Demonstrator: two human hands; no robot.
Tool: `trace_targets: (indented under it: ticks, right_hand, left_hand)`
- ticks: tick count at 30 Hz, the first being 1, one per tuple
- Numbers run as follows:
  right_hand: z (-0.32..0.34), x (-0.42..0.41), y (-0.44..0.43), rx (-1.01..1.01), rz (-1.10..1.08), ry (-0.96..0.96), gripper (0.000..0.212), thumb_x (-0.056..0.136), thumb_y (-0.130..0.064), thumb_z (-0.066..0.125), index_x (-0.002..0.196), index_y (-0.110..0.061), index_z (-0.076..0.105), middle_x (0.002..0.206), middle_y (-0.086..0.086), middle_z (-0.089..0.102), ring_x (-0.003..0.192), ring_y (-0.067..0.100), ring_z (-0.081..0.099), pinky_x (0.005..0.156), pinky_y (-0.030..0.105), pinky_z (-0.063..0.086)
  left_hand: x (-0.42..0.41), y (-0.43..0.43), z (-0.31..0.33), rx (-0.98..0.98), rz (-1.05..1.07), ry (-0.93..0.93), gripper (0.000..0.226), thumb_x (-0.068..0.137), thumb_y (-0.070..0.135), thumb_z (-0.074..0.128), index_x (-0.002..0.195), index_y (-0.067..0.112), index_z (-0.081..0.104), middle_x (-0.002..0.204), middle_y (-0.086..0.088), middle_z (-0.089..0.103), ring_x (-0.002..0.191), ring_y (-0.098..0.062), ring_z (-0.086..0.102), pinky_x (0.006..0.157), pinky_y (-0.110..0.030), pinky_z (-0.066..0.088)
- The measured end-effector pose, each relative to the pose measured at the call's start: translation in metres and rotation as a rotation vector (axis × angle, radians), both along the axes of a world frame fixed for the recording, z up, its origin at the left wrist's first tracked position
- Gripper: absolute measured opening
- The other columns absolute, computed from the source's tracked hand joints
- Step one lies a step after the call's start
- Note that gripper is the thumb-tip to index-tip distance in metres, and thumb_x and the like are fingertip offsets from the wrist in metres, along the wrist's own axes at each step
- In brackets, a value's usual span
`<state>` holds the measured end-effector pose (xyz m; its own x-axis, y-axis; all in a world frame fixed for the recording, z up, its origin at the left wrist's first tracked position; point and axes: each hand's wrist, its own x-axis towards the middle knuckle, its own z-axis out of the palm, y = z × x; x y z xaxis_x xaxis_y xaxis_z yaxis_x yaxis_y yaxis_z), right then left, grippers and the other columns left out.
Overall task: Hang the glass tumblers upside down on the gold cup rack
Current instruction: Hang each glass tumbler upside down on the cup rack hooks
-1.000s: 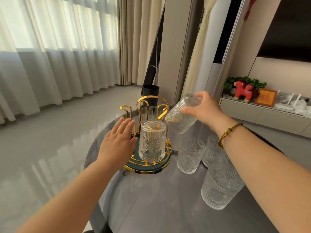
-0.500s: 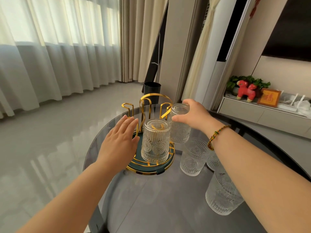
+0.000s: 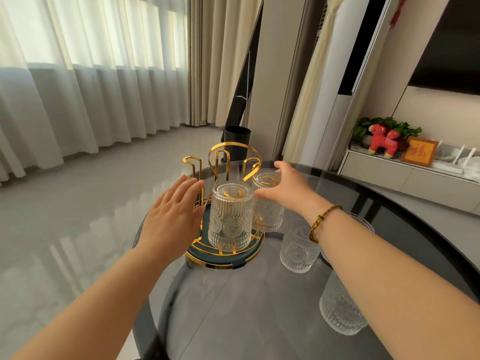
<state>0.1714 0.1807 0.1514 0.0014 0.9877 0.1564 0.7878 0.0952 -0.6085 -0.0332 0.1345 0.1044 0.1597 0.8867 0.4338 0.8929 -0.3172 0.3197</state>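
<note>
The gold cup rack (image 3: 235,149) stands on its round green base at the far left of the glass table (image 3: 246,320). One ribbed glass tumbler (image 3: 230,219) hangs upside down on a front prong. A second tumbler (image 3: 268,214) sits upside down on the prong to its right. My right hand (image 3: 288,188) wraps this tumbler's upturned bottom, thumb on the near side and fingers behind it. My left hand (image 3: 172,219) is flat and open against the rack's left prongs. Several prongs at the back are bare.
Upright tumblers stand on the table right of the rack: one (image 3: 297,250) beside the base, one (image 3: 340,313) nearer me, a third (image 3: 363,224) mostly behind my right forearm. A black bin (image 3: 237,141) stands on the floor beyond the table.
My right hand turned the tumbler upside down and lowered it onto the rack's right prong. My left hand stayed against the rack's left side.
</note>
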Motion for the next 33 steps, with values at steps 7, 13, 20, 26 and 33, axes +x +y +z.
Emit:
trace_targets:
  ticks: [7, 13, 20, 26, 33]
  right_hand:
    - [-0.001, -0.002, -0.001, 0.009, 0.015, 0.009, 0.085, 0.067, -0.031, 0.072, 0.134, -0.012, 0.024, 0.141, 0.012, 0.036, 0.127, 0.029, 0.036, 0.098, 0.038, 0.037]
    - [-0.004, -0.007, -0.004, 0.020, 0.053, -0.003, 0.082, 0.067, -0.032, 0.071, 0.134, -0.014, 0.026, 0.142, 0.010, 0.035, 0.128, 0.028, 0.032, 0.101, 0.039, 0.034]
    - [-0.004, -0.005, -0.006, 0.002, 0.058, 0.016, 0.080, 0.068, -0.033, 0.070, 0.133, -0.017, 0.026, 0.141, 0.010, 0.034, 0.128, 0.028, 0.032, 0.100, 0.039, 0.034]
    - [-0.004, 0.007, -0.023, 0.029, 0.013, 0.126, 0.078, 0.068, -0.033, 0.070, 0.132, -0.020, 0.027, 0.142, 0.009, 0.032, 0.128, 0.027, 0.032, 0.100, 0.039, 0.033]
    - [-0.015, 0.031, -0.088, 0.206, -0.013, 0.166, 0.059, 0.072, -0.024, 0.067, 0.124, -0.019, 0.039, 0.128, 0.004, 0.043, 0.118, 0.018, 0.038, 0.091, 0.027, 0.030]
  left_hand:
    - [-0.001, -0.002, 0.000, 0.015, 0.000, -0.044, 0.046, 0.092, 0.026, 0.035, 0.136, 0.017, 0.023, 0.148, -0.004, 0.027, 0.140, -0.018, 0.009, 0.113, -0.034, 0.011]
    - [-0.008, -0.009, -0.003, 0.037, 0.026, -0.053, 0.045, 0.092, 0.025, 0.037, 0.135, 0.016, 0.027, 0.147, -0.005, 0.030, 0.140, -0.019, 0.012, 0.112, -0.035, 0.014]
    - [-0.006, -0.007, -0.006, 0.041, 0.038, -0.070, 0.047, 0.092, 0.028, 0.035, 0.136, 0.018, 0.022, 0.149, -0.003, 0.024, 0.140, -0.017, 0.006, 0.112, -0.033, 0.009]
    - [-0.005, -0.011, -0.005, 0.007, 0.026, -0.108, 0.051, 0.092, 0.032, 0.033, 0.138, 0.021, 0.014, 0.153, 0.000, 0.012, 0.140, -0.013, -0.001, 0.108, -0.028, 0.001]
    - [0.011, -0.060, -0.026, 0.045, -0.002, -0.241, 0.046, 0.088, 0.023, 0.049, 0.132, 0.019, 0.035, 0.148, -0.006, 0.028, 0.137, -0.024, 0.020, 0.110, -0.039, 0.017]
